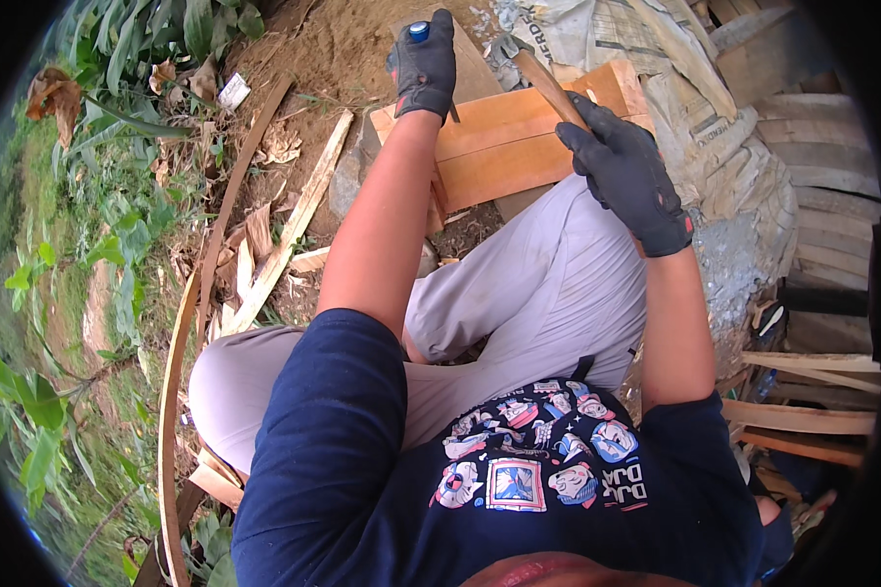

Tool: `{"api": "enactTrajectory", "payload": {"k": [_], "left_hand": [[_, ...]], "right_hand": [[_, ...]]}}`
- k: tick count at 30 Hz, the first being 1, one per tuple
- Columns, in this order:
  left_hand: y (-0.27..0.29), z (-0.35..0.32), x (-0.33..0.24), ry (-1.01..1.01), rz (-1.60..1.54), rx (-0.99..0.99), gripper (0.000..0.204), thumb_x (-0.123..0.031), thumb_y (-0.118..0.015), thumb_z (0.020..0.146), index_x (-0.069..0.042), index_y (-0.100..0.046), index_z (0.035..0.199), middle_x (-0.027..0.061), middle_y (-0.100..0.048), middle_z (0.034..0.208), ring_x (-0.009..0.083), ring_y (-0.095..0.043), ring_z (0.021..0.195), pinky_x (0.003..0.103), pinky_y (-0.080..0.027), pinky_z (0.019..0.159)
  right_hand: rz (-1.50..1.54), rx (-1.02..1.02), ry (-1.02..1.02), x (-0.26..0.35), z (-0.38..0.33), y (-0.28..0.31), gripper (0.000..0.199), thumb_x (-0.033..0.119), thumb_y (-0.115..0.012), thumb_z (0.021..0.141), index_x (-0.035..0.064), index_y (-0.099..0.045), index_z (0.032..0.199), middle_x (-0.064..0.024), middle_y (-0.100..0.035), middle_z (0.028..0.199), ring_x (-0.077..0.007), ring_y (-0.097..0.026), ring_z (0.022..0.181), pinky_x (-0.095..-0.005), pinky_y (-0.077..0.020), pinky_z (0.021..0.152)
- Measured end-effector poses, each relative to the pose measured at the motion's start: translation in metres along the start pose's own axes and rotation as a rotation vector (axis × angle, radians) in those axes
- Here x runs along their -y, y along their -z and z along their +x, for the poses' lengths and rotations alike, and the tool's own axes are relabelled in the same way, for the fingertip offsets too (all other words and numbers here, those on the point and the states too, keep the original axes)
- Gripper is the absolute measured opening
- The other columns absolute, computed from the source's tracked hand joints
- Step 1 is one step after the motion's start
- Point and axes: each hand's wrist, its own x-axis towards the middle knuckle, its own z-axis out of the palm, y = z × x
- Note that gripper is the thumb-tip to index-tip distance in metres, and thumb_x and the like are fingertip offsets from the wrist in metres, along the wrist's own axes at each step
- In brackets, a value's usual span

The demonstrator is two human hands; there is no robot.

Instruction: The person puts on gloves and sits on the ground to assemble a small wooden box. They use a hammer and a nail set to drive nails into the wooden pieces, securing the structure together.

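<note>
Wooden board [504, 147] between gloved hands

You sit outdoors in daylight on bare brown earth [338, 49]. Green leafy plants [117, 59] line your left, loose wood offcuts [264, 264] litter the ground, and stacked planks [812, 147] rise on your right.
</note>
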Motion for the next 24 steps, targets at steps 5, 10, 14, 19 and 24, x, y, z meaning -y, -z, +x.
{"api": "enactTrajectory", "payload": {"k": [5, 10, 14, 19, 24], "left_hand": [[0.003, -0.006, -0.01, 0.015, 0.005, 0.062, 0.057, -0.062, -0.068, 0.095, -0.007, -0.076, 0.08, 0.0082, -0.072, 0.068, 0.026, -0.071, 0.067, 0.043, -0.054, 0.072], [0.01, -0.009, -0.02, -0.031, 0.043, 0.135, 0.059, -0.062, -0.068, 0.095, -0.006, -0.077, 0.083, 0.0118, -0.073, 0.07, 0.0315, -0.073, 0.073, 0.046, -0.054, 0.076], [0.016, -0.02, -0.034, -0.025, 0.072, 0.169, 0.06, -0.063, -0.067, 0.095, -0.005, -0.077, 0.087, 0.0163, -0.076, 0.081, 0.0375, -0.074, 0.085, 0.049, -0.055, 0.081], [0.019, -0.009, -0.019, -0.096, -0.03, 0.086, 0.059, -0.064, -0.064, 0.096, -0.007, -0.078, 0.098, 0.0182, -0.078, 0.094, 0.0378, -0.075, 0.094, 0.05, -0.055, 0.083], [0.021, -0.02, -0.039, -0.019, 0.031, 0.259, 0.054, -0.06, -0.061, 0.097, -0.011, -0.078, 0.11, 0.0173, -0.08, 0.103, 0.0387, -0.075, 0.1, 0.048, -0.055, 0.083]], "right_hand": [[-0.046, -0.02, 0.04, -0.007, 0.0, -0.002, 0.061, 0.04, -0.069, 0.101, -0.0008, -0.065, 0.146, -0.0089, -0.06, 0.075, -0.0161, -0.056, 0.066, -0.0363, -0.0472, 0.066], [-0.154, -0.01, 0.163, 0.013, 0.002, 0.005, 0.059, 0.041, -0.067, 0.102, 0.0005, -0.066, 0.144, -0.011, -0.064, 0.076, -0.0198, -0.062, 0.071, -0.0372, -0.0501, 0.07], [-0.392, -0.073, 0.425, 0.046, 0.025, 0.022, 0.052, 0.044, -0.062, 0.103, 0.0032, -0.069, 0.135, -0.0143, -0.07, 0.083, -0.0289, -0.07, 0.082, -0.0438, -0.0537, 0.081], [-0.733, 0.198, 0.607, 0.116, 0.061, 0.034, 0.04, 0.035, -0.056, 0.103, 0.0032, -0.071, 0.12, -0.0261, -0.075, 0.112, -0.045, -0.072, 0.107, -0.0536, -0.0545, 0.095], [-0.887, 0.24, 0.638, 0.101, 0.087, 0.027, 0.038, 0.035, -0.056, 0.102, 0.0052, -0.072, 0.12, -0.0273, -0.075, 0.109, -0.0461, -0.072, 0.107, -0.0544, -0.0539, 0.095]]}}
